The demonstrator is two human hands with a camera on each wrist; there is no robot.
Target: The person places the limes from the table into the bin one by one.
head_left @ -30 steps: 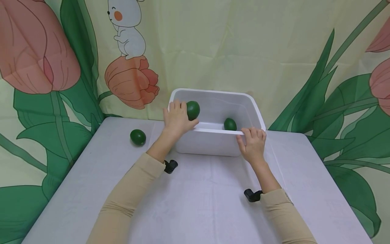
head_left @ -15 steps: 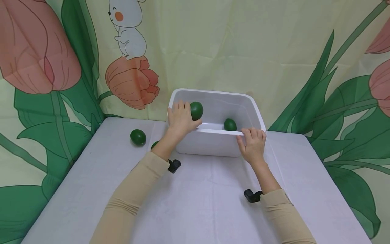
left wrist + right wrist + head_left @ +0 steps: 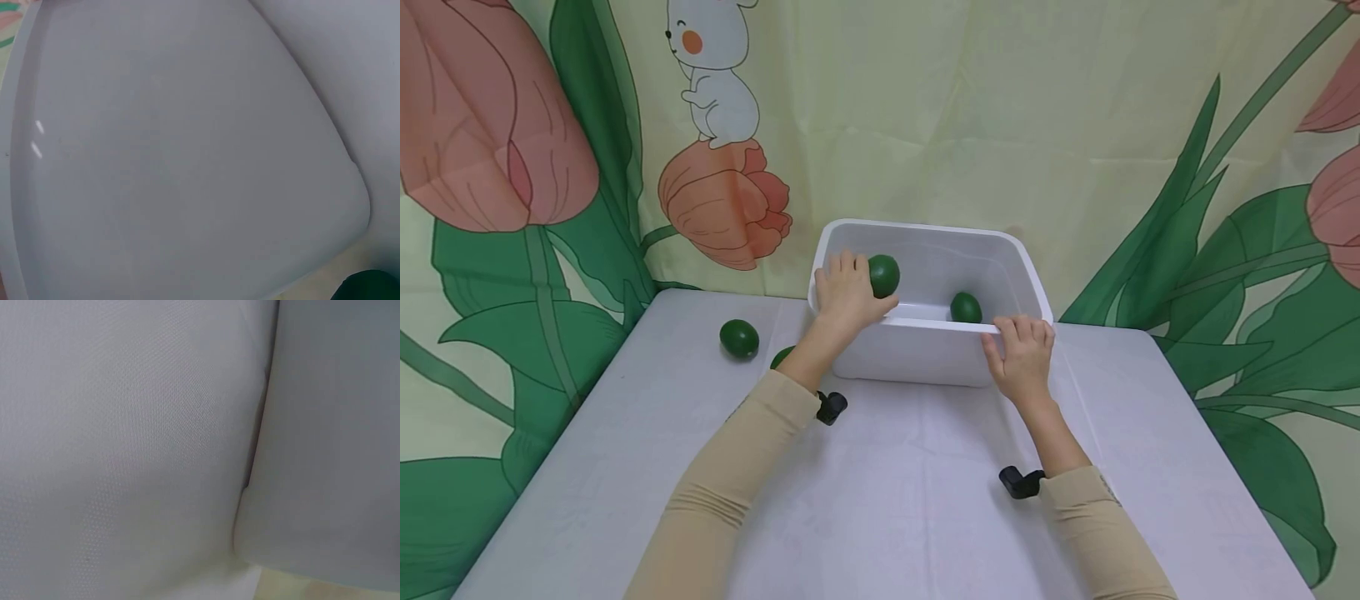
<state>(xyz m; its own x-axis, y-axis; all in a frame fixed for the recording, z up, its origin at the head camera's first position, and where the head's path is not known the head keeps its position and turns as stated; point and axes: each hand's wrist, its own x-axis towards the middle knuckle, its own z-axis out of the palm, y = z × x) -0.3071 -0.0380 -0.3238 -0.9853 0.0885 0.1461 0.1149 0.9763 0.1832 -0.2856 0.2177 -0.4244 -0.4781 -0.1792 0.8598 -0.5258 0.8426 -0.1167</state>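
Note:
A white plastic bin (image 3: 917, 354) stands on the table. My left hand (image 3: 847, 296) is over its left end and holds a dark green, smooth avocado (image 3: 884, 276) between thumb and fingers. One more avocado (image 3: 966, 307) lies inside the bin, toward the right. My right hand (image 3: 1021, 358) grips the front rim near the right corner, fingers over the edge and thumb outside. Only the bin's wall (image 3: 187, 150) and the edge of a green avocado (image 3: 369, 286) show in the left wrist view. The right wrist view has the bin's outer side (image 3: 325, 456) but no hand.
To the left of the bin an avocado (image 3: 740, 339) rests on the white tablecloth (image 3: 880, 500). Another avocado (image 3: 780, 357) is partly hidden behind my left forearm. A printed cloth (image 3: 925, 125) with tulips and a white animal hangs behind the table.
My left hand has shifted a little to the right with the avocado, and the avocado behind the forearm has come into view. My right hand stays on the rim.

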